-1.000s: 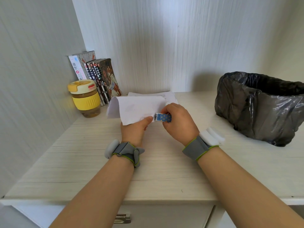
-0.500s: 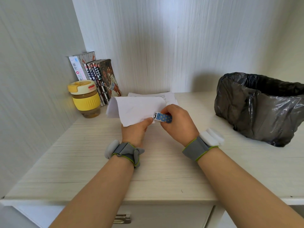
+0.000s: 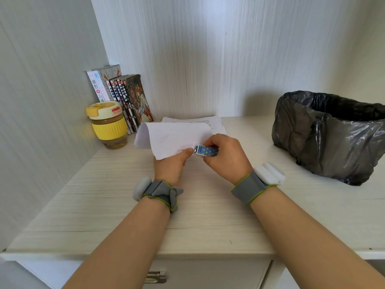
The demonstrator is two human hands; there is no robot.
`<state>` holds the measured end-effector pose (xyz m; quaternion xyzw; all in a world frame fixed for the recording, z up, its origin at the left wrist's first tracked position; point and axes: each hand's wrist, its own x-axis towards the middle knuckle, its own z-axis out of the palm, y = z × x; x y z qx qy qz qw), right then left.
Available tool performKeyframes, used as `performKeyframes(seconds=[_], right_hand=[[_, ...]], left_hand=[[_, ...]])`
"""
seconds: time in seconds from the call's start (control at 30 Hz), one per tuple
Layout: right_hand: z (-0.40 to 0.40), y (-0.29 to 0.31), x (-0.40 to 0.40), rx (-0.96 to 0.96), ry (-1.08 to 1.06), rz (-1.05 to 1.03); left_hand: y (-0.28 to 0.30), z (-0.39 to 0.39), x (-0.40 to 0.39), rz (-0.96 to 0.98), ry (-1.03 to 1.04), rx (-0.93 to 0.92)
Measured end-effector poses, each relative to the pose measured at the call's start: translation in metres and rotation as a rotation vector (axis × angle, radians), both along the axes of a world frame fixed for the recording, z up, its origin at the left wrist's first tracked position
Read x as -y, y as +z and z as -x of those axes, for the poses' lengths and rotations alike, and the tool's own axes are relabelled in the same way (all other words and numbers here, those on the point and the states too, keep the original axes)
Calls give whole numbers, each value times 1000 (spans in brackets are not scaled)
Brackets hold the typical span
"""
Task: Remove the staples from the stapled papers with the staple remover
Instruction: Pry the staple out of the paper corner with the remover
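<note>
Pale wood-grain covers the counter (image 3: 108,215) and the walls of the alcove around it, with a drawer handle (image 3: 155,277) just under the front edge. At the back left, a row of books (image 3: 125,97) stands upright; the white spine shows Chinese characters, too small to read surely. Beside them stands a yellow-lidded cup (image 3: 108,124). A black-lined bin (image 3: 331,132) sits at the right. Near the middle, the left hand (image 3: 173,165) pinches a corner of the stapled papers (image 3: 173,138), lifted above more printed sheets (image 3: 200,120). The right hand (image 3: 227,157) grips the blue dotted staple remover (image 3: 206,150), its metal tip touching that pinched corner. Both wrists wear grey bands.
</note>
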<state>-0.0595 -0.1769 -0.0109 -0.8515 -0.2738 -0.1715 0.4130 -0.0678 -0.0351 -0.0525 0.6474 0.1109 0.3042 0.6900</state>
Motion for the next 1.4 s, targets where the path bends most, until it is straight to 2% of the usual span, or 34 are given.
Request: performKeyframes(seconds=[0.27, 0.5, 0.8, 1.4], right_hand=[[-1, 0, 0, -145, -27, -19], [-3, 0, 0, -175, -79, -81], [-3, 1, 2, -165, -70, -104], [1, 0, -1, -101, -65, -48]], left_hand=[[5, 7, 3, -41, 19, -11], [8, 9, 7, -36, 17, 7], [2, 5, 1, 19, -27, 6], [2, 6, 3, -75, -52, 33]])
